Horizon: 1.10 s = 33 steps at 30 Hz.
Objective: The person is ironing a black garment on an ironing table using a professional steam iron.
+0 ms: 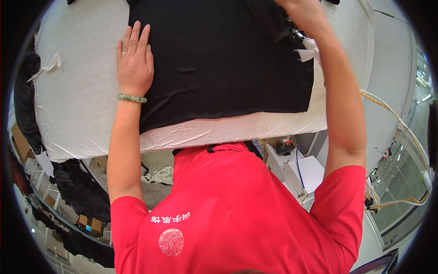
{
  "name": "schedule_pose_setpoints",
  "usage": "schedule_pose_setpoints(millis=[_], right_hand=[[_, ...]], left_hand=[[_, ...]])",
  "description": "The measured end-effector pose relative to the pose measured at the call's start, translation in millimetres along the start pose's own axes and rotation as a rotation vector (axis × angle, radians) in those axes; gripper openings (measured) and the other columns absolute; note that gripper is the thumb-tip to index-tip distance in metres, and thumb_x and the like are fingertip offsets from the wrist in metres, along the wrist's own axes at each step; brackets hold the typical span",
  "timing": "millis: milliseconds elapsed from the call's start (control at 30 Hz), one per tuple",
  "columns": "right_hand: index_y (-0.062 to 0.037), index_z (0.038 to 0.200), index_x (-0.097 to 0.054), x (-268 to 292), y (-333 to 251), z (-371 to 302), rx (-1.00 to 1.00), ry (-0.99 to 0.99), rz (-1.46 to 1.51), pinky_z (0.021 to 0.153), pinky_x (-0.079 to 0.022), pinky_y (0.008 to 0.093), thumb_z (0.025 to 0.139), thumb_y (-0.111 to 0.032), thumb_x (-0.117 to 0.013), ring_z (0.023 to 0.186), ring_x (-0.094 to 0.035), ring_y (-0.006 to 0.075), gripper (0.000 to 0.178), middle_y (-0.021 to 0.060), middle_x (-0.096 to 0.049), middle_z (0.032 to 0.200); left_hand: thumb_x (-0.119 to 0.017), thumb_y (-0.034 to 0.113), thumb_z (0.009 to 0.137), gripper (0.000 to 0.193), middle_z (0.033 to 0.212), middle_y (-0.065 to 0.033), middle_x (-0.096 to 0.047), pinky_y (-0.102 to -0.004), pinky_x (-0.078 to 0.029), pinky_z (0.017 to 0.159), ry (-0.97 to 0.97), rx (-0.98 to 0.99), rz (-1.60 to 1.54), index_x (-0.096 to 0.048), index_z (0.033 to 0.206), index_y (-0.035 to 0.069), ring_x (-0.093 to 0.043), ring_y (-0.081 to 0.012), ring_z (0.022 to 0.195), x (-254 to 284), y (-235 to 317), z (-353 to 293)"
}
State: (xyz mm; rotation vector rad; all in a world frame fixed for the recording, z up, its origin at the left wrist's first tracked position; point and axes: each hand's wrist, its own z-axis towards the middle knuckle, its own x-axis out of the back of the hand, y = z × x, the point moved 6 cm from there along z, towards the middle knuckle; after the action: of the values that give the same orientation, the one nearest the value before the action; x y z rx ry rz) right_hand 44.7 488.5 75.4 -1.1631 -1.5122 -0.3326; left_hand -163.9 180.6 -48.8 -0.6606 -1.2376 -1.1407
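Left hand (pixel 136 68) lying flat and open over left edge of black cloth (pixel 228 80), gripping nothing; right hand (pixel 305 17) curling round black iron (pixel 270 19), fingertips hiding past my far-off view; cloth lying on white table (pixel 77 100)

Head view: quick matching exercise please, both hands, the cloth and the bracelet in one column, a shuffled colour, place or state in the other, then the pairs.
1. Left hand
2. Bracelet
3. Cloth
4. Right hand

A. Black, spread on the white table
B. Beside the dark tool, partly cut off by the picture's top edge
C. Flat at the cloth's left edge
D. Green and beaded

Pairs: 1-C, 2-D, 3-A, 4-B
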Motion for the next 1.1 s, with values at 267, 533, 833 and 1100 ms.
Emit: schedule_pose_setpoints(millis=[267,533,833,1100], right_hand=[[-0.009,0.142,-0.058,-64.3,-1.2,-141.6,0.186,-0.29,-0.309,0.077,-0.058,0.0467,0.087,-0.021,-0.08,0.086,-0.073,0.0415,0.061,0.0211,-0.075,0.09],[-0.0077,0.139,-0.055,-110.7,-48.2,-176.4,0.14,-0.177,-0.219,0.07,-0.058,0.0471,0.081,-0.017,-0.082,0.082,-0.074,0.0387,0.065,0.0179,-0.073,0.081],[-0.0055,0.132,-0.058,-177.6,-173.3,-185.3,0.372,-0.518,-0.305,0.068,-0.06,0.0464,0.085,-0.019,-0.075,0.077,-0.075,0.0386,0.052,0.0184,-0.075,0.083],[-0.0036,0.133,-0.063,-120.4,-120.4,-148.4,0.2,-0.205,-0.255,0.074,-0.059,0.0475,0.093,-0.029,-0.074,0.085,-0.074,0.0418,0.048,0.0233,-0.075,0.092]], left_hand=[[-0.078,0.022,0.094,0.038,0.113,-0.0095,-0.07,-0.039,-0.053,0.083,0.027,0.656,-0.318,-0.067,0.127,0.006,-0.065,-0.0276,0.093,73.7,-12.0,-94.7],[-0.077,0.025,0.098,0.027,0.09,-0.0021,-0.069,-0.0295,-0.05,0.061,-0.281,0.814,-0.545,-0.064,0.104,0.002,-0.061,-0.0129,0.067,87.4,-17.3,-184.4],[-0.072,0.02,0.102,0.019,0.076,0.0031,-0.066,-0.0198,-0.044,0.052,-0.309,1.216,-1.147,-0.064,0.105,0.002,-0.054,-0.003,0.058,74.4,-25.2,-207.7],[-0.073,0.015,0.1,0.019,0.078,0.0022,-0.066,-0.0233,-0.048,0.062,-0.279,1.076,-1.002,-0.064,0.109,0.0,-0.057,-0.0045,0.068,77.2,-27.9,-215.3]])
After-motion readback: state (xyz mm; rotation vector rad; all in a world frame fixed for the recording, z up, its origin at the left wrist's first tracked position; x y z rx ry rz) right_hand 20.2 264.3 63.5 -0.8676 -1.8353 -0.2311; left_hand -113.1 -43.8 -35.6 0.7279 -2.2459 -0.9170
